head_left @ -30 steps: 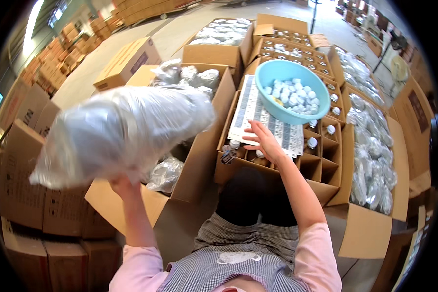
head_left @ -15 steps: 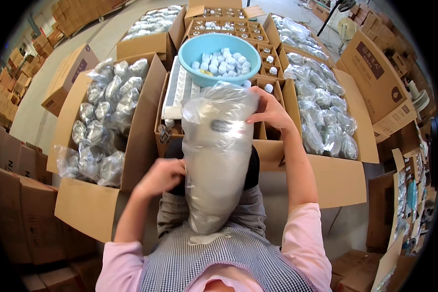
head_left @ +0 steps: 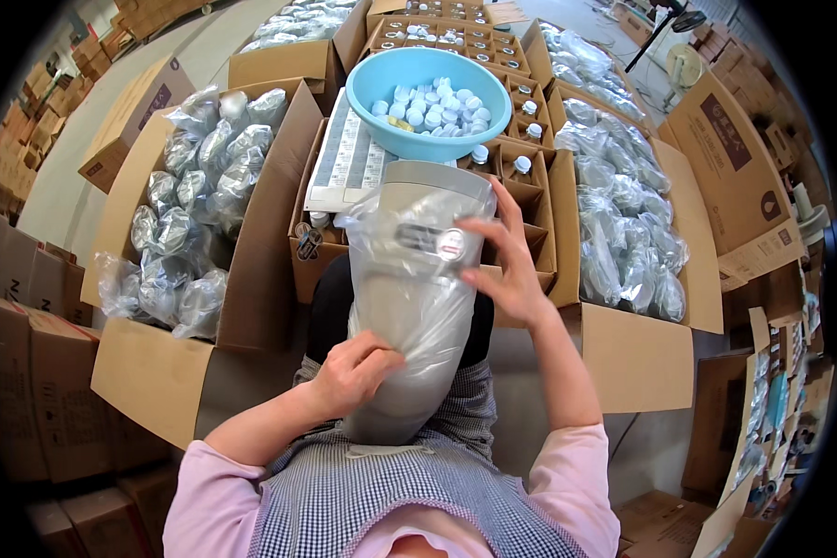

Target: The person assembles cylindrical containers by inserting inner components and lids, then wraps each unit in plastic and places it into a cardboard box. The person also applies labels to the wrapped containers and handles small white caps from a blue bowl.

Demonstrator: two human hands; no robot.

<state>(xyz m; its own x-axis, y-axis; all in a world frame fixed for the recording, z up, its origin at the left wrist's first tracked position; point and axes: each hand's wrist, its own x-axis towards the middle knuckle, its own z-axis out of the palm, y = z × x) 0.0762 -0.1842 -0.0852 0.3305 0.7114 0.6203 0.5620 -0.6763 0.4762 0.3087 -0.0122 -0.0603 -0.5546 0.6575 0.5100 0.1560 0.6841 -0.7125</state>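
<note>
plastic bag (head_left: pixel 409 307), big and silver, stands on the lap. left hand (head_left: pixel 353 372) pinches its side low down, right hand (head_left: pixel 507 265) grips the top. it could slip and knock the blue bowl (head_left: pixel 428 93) of white caps (head_left: pixel 437 102) behind it.

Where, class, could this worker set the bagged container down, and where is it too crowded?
Free: the bare grey floor just right of the lap, beside the flap of the right-hand box, and the concrete beyond the left-hand box. Crowded: both boxes brim with bagged goods, the blue basin covers the divided carton ahead, and both hands hold the bagged container.
</note>
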